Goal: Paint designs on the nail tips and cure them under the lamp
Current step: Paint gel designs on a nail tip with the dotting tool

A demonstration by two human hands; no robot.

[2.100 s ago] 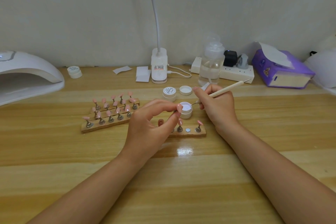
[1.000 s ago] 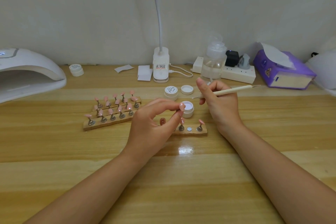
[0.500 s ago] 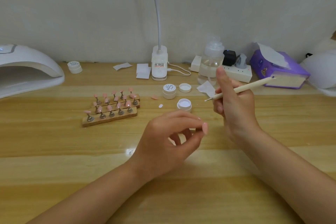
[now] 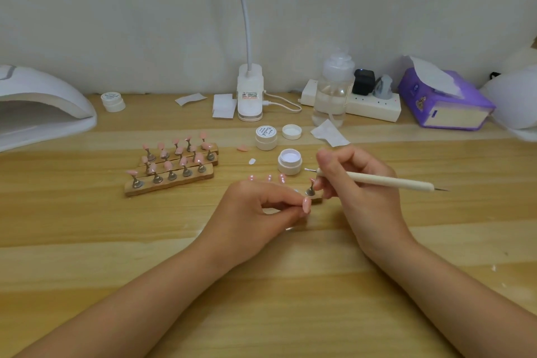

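My left hand [image 4: 258, 212] pinches a pink nail tip [image 4: 306, 205] between thumb and forefinger, low over the table. My right hand [image 4: 360, 183] grips a cream dotting tool [image 4: 386, 182] like a pen, its metal end pointing left beside an open white gel pot [image 4: 289, 161]. A small wooden strip [image 4: 317, 199] with pink tips on metal stands lies between my hands, mostly hidden by the left one. Three more wooden holders [image 4: 171, 167] carry several pink tips. The white curing lamp [image 4: 40, 107] sits at the far left.
A closed pot [image 4: 266, 137], a loose lid [image 4: 291, 131], a loose pink tip [image 4: 242, 148] and a white tip [image 4: 252, 161] lie behind the hands. Along the wall stand a desk lamp base [image 4: 250, 96], a clear bottle [image 4: 331, 90], a power strip [image 4: 374, 104] and a purple tissue box [image 4: 444, 99].
My right hand has come down from its raised position to the small strip, the tool now lying nearly level. My left hand still pinches the tip and has moved forward over the strip.
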